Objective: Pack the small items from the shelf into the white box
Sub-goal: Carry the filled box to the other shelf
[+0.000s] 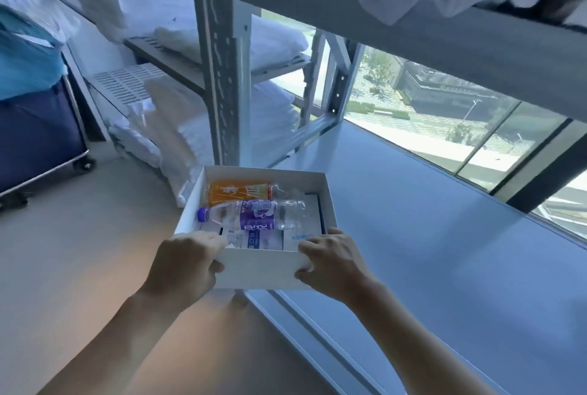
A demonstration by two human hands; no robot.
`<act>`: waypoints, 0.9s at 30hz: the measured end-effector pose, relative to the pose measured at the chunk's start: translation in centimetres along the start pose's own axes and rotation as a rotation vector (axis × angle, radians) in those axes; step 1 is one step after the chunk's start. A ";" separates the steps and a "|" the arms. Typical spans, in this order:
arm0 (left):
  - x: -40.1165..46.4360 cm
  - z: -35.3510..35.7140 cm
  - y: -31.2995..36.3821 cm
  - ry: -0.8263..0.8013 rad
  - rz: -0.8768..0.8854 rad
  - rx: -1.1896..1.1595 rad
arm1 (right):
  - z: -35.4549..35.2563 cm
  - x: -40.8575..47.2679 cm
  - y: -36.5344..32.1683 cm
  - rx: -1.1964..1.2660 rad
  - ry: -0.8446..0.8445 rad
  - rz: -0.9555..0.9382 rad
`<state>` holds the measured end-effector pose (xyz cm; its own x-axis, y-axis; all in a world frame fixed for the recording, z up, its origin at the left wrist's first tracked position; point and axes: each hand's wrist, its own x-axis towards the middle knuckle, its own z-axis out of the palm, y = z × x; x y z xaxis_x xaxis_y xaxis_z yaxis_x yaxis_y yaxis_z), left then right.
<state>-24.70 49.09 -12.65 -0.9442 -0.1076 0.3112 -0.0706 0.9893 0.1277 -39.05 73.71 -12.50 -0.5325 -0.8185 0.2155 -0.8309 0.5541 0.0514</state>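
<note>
Left hand (187, 262): grasps the near-left corner of the white box, thumb over the rim, fingers curled against the near wall.
Right hand (330, 262): grasps the near-right corner, fingers hooked over the rim.
White box (260, 269): open-topped, at the front-left corner of the shelf board; whether it rests there or is lifted cannot be told.
Clear water bottle (254, 215): purple label and cap, lying on its side in the box.
Orange drink bottle (241, 191): lying behind it, by the far wall.
Flat cartons (270, 240): beneath both bottles.
Shelf board (428, 235): pale blue, beside the window.
Folded white linens (178, 127): stacked on the left shelving.
</note>
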 end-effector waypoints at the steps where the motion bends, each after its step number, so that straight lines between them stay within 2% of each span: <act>1: -0.4 -0.4 -1.6 0.010 -0.013 0.004 | 0.1 1.3 -1.1 0.002 -0.002 -0.018; 14: -9.6 -6.0 -19.6 0.067 -0.302 0.025 | 1.9 17.5 -17.5 0.012 -0.018 -0.320; 27: -24.9 -12.7 -28.0 0.096 -0.824 0.158 | 2.4 28.3 -37.6 0.093 0.035 -0.806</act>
<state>4.84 22.79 -12.04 -0.5403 -0.8018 0.2556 -0.7757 0.5922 0.2182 -23.28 29.39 -10.68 0.2390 -0.9547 0.1772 -0.9679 -0.2195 0.1228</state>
